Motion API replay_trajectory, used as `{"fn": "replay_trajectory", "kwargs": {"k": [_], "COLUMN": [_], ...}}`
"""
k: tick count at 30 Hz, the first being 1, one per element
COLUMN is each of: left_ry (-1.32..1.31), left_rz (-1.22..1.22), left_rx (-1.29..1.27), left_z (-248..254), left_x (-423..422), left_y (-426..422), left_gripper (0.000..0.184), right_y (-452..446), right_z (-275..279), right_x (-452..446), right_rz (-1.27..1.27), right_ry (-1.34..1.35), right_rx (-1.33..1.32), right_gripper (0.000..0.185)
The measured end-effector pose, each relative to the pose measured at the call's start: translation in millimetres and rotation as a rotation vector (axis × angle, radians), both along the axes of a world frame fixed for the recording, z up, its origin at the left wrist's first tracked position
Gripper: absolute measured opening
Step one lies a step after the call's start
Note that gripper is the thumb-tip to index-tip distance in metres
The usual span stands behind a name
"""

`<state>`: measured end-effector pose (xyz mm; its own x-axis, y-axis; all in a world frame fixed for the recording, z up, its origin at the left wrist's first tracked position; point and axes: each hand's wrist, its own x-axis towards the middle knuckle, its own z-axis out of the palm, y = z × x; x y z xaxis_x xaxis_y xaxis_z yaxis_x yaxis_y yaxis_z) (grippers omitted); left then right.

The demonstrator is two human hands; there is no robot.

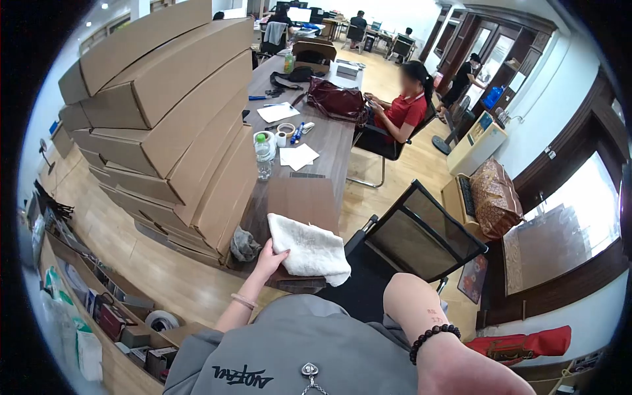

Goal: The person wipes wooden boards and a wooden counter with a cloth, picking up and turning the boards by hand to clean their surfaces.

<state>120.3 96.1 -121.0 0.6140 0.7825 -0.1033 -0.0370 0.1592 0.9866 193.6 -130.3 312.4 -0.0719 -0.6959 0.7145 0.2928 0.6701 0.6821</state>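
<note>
My left hand [271, 259] grips the left edge of a folded white cloth [308, 249], its fingers closed on it. The cloth lies over the near part of a brown cardboard piece [301, 201] at the table's near end, and its right corner hangs by the black chair. My right forearm, with a dark bead bracelet, is raised at the lower right; my right hand [471, 375] is close to the camera and its fingers are out of the frame. A crumpled grey cloth [245, 245] lies just left of my left hand.
Stacked cardboard boxes [178, 125] rise at the left. On the table [327, 158] are a plastic bottle [263, 157], tape rolls, pens, papers and a dark red bag [334, 100]. A black mesh chair [428, 230] stands at the right; a seated person [403, 112] is beyond it.
</note>
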Motion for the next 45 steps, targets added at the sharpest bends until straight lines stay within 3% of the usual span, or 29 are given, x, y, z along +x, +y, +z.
{"fn": "replay_trajectory", "kwargs": {"k": [2, 5, 6, 7, 8, 9, 10, 11, 12, 14, 15, 17, 19, 21, 22, 26, 29, 30, 32, 34, 36, 39, 42, 45], "left_ry": [-0.011, -0.074, -0.116, -0.145, -0.15, -0.157, -0.143, -0.13, -0.103, 0.019, 0.035, 0.073, 0.098, 0.221, 0.278, 0.246, 0.048, -0.049, -0.112, -0.116, -0.058, -0.313, -0.292, -0.21], "left_rz": [0.011, -0.002, 0.004, 0.009, 0.016, 0.024, 0.044, 0.062, 0.077, -0.032, -0.022, 0.012, 0.022, -0.036, -0.064, -0.062, -0.009, 0.014, 0.043, 0.089, 0.105, -0.004, -0.033, -0.014], "left_rx": [0.015, -0.082, -0.045, -0.021, 0.0, 0.018, -0.011, -0.033, -0.053, 0.106, 0.094, 0.22, 0.286, 0.078, -0.028, -0.025, -0.009, -0.002, -0.036, -0.08, -0.079, 0.181, 0.173, 0.082], "left_z": [4.7, 22.5, 35.6, 50.0, 63.7, 73.7, 76.1, 76.7, 79.9, 80.6, 73.2, 52.6, 45.2, 44.2, 45.9, 53.8, 58.2, 60.1, 80.8, 131.6, 178.5, 203.2, 191.4, 123.6], "left_x": [1.1, -0.8, -0.9, -1.5, -1.9, -0.9, -0.1, -1.2, -3.7, -13.0, -17.4, -23.1, -28.6, -33.8, -35.0, -40.0, -42.4, -42.6, -33.0, -20.3, -12.0, -4.6, -14.4, -34.1], "left_y": [2.5, -2.5, -3.6, -5.6, -6.0, -5.0, -3.5, -3.1, -3.7, -11.2, -14.6, -17.5, -15.0, -8.0, -6.3, -7.6, -7.0, -6.1, 3.8, 10.1, 15.0, 21.5, 17.4, 13.3], "left_gripper": [0.045, 0.037, 0.034, 0.031, 0.034, 0.037, 0.04, 0.043, 0.043, 0.045, 0.045, 0.047, 0.047, 0.045, 0.043, 0.036, 0.033, 0.032, 0.03, 0.029, 0.03, 0.038, 0.043, 0.047], "right_y": [2.1, -3.0, 6.7, 7.9, 41.8, 57.7, 82.9, 100.8, 109.1, 104.7, 100.8, 95.1, 91.4, 86.6, 84.3, 74.8, 73.9, 75.9, 79.9, 89.2, 97.2, 95.7, 87.5, 69.5], "right_z": [0.4, -31.1, -65.5, -74.5, -103.0, -146.9, -172.2, -232.6, -285.2, -348.5, -366.1, -384.2, -369.6, -355.4, -359.1, -375.2, -371.2, -368.2, -343.9, -315.8, -279.5, -246.7, -247.1, -310.4], "right_x": [1.4, 20.9, 26.0, 43.4, 72.1, 74.3, 91.6, 112.6, 125.4, 124.2, 121.0, 115.9, 113.7, 117.0, 120.5, 133.5, 137.4, 143.6, 155.4, 170.3, 177.8, 173.0, 168.6, 175.9], "right_rz": [0.086, -0.104, 0.139, -0.221, -0.323, -0.473, -0.472, -0.596, -0.695, -0.769, -0.925, -1.243, -1.284, -1.386, -1.386, -1.284, -0.523, -0.522, 0.192, 0.364, 0.378, 0.415, 0.467, 0.347], "right_ry": [-0.031, -0.034, 0.297, 0.186, 0.238, 0.65, 0.63, 0.625, 0.553, 0.471, 0.47, 0.473, 0.512, 0.582, 0.587, 0.51, 0.873, 0.87, 1.021, 1.104, 1.031, 0.943, 0.911, 0.955], "right_rx": [0.049, -0.172, 0.111, -0.64, -0.696, -1.107, -1.552, -1.807, -1.877, -1.975, -1.951, -1.865, -2.001, -2.252, -2.254, -2.177, -2.262, -2.258, -2.232, -2.206, -2.125, -1.969, -1.839, -2.063], "right_gripper": [0.038, 0.035, 0.032, 0.031, 0.03, 0.031, 0.033, 0.034, 0.036, 0.038, 0.037, 0.037, 0.036, 0.035, 0.035, 0.029, 0.025, 0.025, 0.019, 0.016, 0.013, 0.01, 0.009, 0.009]}}
